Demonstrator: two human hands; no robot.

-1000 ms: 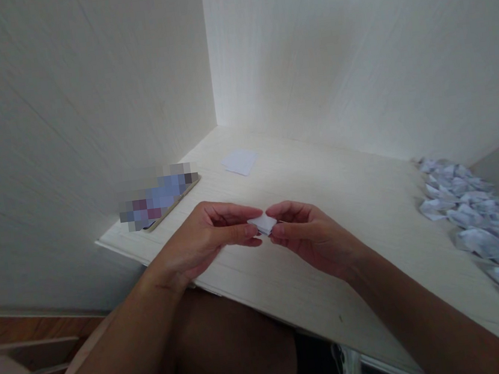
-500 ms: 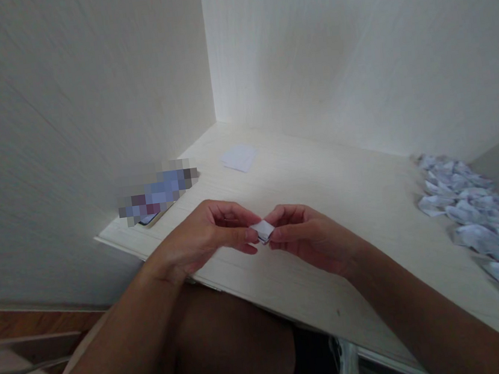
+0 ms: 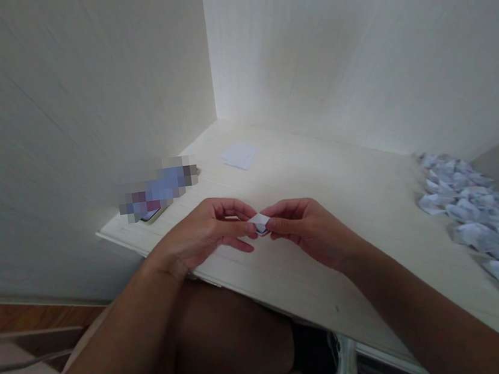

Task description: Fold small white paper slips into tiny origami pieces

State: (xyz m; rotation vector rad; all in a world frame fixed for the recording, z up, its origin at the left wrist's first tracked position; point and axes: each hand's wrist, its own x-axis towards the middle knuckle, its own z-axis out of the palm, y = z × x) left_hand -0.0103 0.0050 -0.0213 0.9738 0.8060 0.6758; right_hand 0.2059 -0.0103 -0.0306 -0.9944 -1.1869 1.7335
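Note:
A small folded piece of white paper is held above the desk between my two hands. My left hand pinches its left corner between thumb and fingertips, the lower fingers spread loosely. From the other side, my right hand grips the right corner with thumb and index finger. A darker, bluish layer shows along the paper's lower edge. Beyond my hands, a few flat white paper sheets lie on the desk.
The pale desk meets walls at the back and left. A phone with a blurred-out screen is at the left wall. Many folded paper pieces lie in rows on the right. My leg is below the front edge.
The paper has risen slightly, and its lower edge shows more of the bluish layer. My right fingers have shifted a little around its corner. Both hands keep their hold.

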